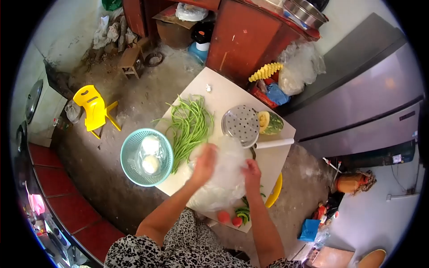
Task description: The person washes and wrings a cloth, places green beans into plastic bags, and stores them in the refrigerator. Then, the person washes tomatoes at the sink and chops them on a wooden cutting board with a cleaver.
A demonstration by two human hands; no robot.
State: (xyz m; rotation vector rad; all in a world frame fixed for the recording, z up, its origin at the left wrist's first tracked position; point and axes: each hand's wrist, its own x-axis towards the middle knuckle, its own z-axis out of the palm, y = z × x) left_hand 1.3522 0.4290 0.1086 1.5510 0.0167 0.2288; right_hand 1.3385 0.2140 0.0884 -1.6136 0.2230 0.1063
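Observation:
A clear, cloudy-looking plastic bag [228, 165] bulges up over the near half of the table between my hands. My right hand [252, 174] has its fingers closed at the bag's right edge, pinching the film. My left hand [205, 161] is at the bag's left side, smeared by motion, so its grip does not show clearly. Just beyond my left hand lies a heap of long green beans [190, 125]. A teal plastic basket [126, 172] at the table's left edge holds white round pieces wrapped in clear plastic [151, 164].
On the table [223, 87] are a perforated metal steamer plate [241, 123], a cut pumpkin [271, 123], a white roll [275, 143], red tomatoes [230, 218] and green peppers [243, 212]. A yellow chair [93, 109] stands left; a fridge [362, 111] is at right.

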